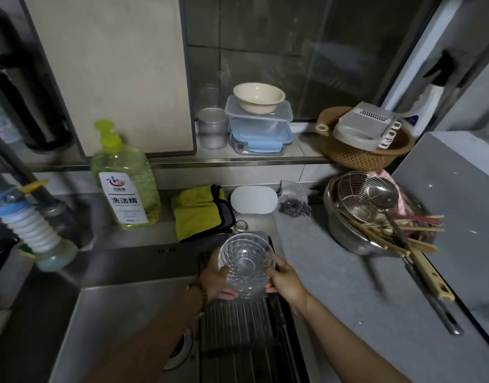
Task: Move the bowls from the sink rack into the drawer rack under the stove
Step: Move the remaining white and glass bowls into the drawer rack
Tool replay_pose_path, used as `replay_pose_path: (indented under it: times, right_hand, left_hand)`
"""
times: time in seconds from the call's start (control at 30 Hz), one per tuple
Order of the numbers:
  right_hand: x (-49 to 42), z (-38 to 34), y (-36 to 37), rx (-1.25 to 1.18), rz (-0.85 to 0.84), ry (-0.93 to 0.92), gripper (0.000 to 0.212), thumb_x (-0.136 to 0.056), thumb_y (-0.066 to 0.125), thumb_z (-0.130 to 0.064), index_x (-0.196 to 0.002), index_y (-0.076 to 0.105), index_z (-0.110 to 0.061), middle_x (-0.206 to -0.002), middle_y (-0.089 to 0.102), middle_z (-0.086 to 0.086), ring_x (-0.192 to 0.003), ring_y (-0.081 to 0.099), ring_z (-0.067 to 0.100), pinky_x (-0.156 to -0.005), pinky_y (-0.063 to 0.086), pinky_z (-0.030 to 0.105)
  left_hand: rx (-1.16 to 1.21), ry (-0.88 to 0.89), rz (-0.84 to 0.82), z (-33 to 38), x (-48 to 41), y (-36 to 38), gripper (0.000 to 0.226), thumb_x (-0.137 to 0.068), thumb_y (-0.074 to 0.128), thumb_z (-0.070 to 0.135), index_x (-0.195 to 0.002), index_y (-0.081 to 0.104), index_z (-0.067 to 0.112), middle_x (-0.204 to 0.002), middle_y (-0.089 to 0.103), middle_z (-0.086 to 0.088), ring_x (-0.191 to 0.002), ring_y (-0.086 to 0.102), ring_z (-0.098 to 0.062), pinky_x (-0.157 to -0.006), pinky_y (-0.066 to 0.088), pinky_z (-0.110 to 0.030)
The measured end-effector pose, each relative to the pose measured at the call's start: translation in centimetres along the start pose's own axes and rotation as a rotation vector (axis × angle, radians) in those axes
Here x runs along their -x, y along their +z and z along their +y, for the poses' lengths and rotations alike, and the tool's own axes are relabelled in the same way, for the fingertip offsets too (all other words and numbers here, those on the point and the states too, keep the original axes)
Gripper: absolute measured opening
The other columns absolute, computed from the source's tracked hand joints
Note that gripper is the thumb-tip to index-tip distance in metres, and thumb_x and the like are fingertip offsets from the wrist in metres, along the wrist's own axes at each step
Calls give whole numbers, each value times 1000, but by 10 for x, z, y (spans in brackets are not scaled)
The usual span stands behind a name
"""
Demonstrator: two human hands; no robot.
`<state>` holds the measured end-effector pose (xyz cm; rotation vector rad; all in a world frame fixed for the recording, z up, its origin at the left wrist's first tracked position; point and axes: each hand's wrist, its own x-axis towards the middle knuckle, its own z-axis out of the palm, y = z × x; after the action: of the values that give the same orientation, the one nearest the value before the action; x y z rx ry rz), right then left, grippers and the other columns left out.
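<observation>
A: Hand status?
B: Both are clamped on the glass bowl point(244, 268). The left hand point(214, 281) wraps its 9 o'clock side, thumb on the rim. The right hand point(284, 280) grips the 3 o'clock side, fingers curled under.
A: Bowl location?
B: Over the far end of the sink rack point(238, 333), tilted with the mouth toward the camera. Touching the rack or lifted: cannot tell. There are layered rims at its 6 o'clock edge. Could be more than 1 bowl nested, cannot tell.
A: Rack?
B: It sits across the right part of the sink point(121, 313) and runs from the bowl toward 6 o'clock.
A: Surroundings, clocked from the bowl?
B: 9: faucet hose point(36, 236), hanging over the sink.
10: dish soap bottle point(124, 183), upright on the sink edge.
11: yellow-green cloth point(199, 214), folded, near the bowl.
12: white oval dish point(253, 199). Further out on the ledge is a beige bowl point(258, 96) on 2 stacked plastic containers point(261, 128), with a jar point(211, 128) just beside them.
1: steel wool point(294, 207). Well beyond it is a brown colander point(367, 153) with a grey slicer point(365, 125) lying on top.
2: steel basin point(345, 236) on the counter point(334, 286). It holds a wire strainer point(356, 194), a ladle point(381, 192) and chopsticks point(420, 233).
</observation>
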<state>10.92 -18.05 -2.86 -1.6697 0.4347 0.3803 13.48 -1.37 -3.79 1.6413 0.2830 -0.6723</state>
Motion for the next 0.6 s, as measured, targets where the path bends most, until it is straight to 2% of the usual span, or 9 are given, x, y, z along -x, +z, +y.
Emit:
replay_pose_path:
  times: [0.07, 0.17, 0.27, 0.33, 0.37, 0.43, 0.47, 0.53, 0.6]
  right_hand:
    - [0, -1, 1, -34, 10, -16, 40, -94, 49, -11, -132, 47, -23, -92, 67, 3, -71, 62, 17, -59, 53, 22]
    - [3, 0, 1, -47, 6, -59, 43, -94, 51, -14, -135, 45, -23, -107, 65, 1, -80, 65, 12, -64, 56, 20]
    - [12, -7, 0, -85, -9, -115, 43, -93, 51, -15, -135, 44, -22, -118, 60, 0, -89, 63, 6, -62, 57, 17]
    - [16, -15, -4, -99, -12, -146, 42, -94, 49, -10, -135, 44, -19, -125, 59, 5, -90, 63, 9, -60, 56, 18]
    - [18, -21, -6, -95, 1, -164, 42, -94, 47, -8, -135, 44, -17, -127, 59, 9, -91, 65, 16, -62, 58, 24]
    - [26, -31, -13, -87, 29, -226, 45, -93, 47, -5, -136, 42, -16, -125, 61, 13, -102, 63, 29, -78, 57, 32]
    - [32, -37, -17, -89, 23, -258, 46, -93, 48, -5, -137, 40, -17, -122, 62, 6, -106, 62, 24, -83, 55, 25]
    - [49, -49, -26, -101, -11, -286, 46, -94, 48, -12, -138, 36, -24, -117, 59, -8, -103, 58, 5, -73, 52, 9]
    - [67, -59, -38, -178, 7, -252, 41, -95, 47, -19, -133, 36, -31, -119, 57, -7, -98, 59, 5, -60, 54, 13]
  left_hand:
    - [28, 21, 27, -3, 2, 2, 50, -99, 33, 16, -143, 18, 35, -144, 40, -12, -93, 60, -33, -49, 57, -27]
    - [47, 87, 26, -6, 6, 4, 52, -99, 33, 14, -144, 17, 32, -145, 38, -10, -96, 59, -31, -48, 56, -23]
    - [34, 197, 12, 0, 14, 0, 57, -96, 43, 19, -145, 15, 28, -145, 38, -11, -85, 61, -26, -49, 56, -22]
    - [36, 256, 4, 11, 21, -2, 57, -95, 45, 16, -143, 16, 26, -143, 40, -14, -80, 61, -28, -48, 56, -22]
    - [45, 276, 0, 17, 24, -3, 54, -96, 43, 12, -142, 18, 26, -142, 41, -15, -79, 62, -29, -48, 57, -23]
    - [46, 311, -22, 31, 34, -4, 51, -96, 40, 8, -139, 20, 26, -142, 42, -12, -74, 65, -24, -50, 58, -27]
    - [34, 330, -44, 38, 40, -4, 49, -96, 40, 9, -138, 21, 29, -141, 42, -10, -70, 67, -20, -53, 60, -30]
    - [15, 361, -115, 53, 54, 3, 44, -94, 46, 18, -128, 26, 37, -135, 45, -5, -62, 71, -18, -56, 60, -32]
    - [25, 359, -200, 68, 69, 16, 43, -89, 54, 29, -122, 28, 40, -133, 46, -4, -57, 71, -18, -54, 60, -30]
